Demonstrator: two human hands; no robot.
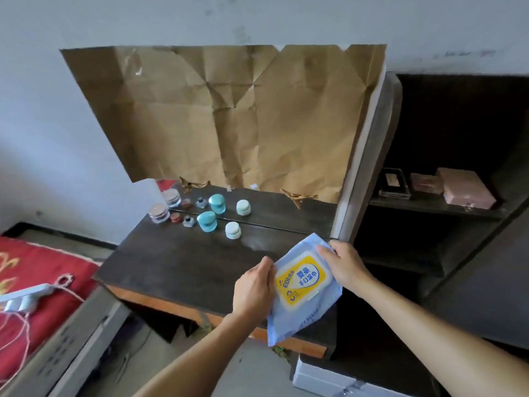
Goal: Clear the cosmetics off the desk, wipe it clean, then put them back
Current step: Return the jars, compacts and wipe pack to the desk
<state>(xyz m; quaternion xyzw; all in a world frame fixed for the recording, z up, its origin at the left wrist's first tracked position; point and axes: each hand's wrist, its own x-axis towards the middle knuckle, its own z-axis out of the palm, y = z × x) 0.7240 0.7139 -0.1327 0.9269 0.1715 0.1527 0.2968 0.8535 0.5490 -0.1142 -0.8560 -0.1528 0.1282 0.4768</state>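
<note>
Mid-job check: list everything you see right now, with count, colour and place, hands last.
Desk: one, dark wood, centre.
Teal jar: one, teal, back of desk by the mirror.
White jar: one, pale mint-white, right of the teal jar.
Clear stacked compact: one, clear with pinkish contents, far left of the row.
Small pots: two, one reddish, one clear with dark cap, between the compact and the teal jar.
Mirror: one, mostly covered with brown paper, behind the desk.
Boxes: three, one dark, two pink, shelf at right.
Wipes pack: one, blue with yellow lid, held over the desk's front right.
Left hand: grip on the pack's left edge.
Right hand: grip on the pack's upper right corner.
</note>
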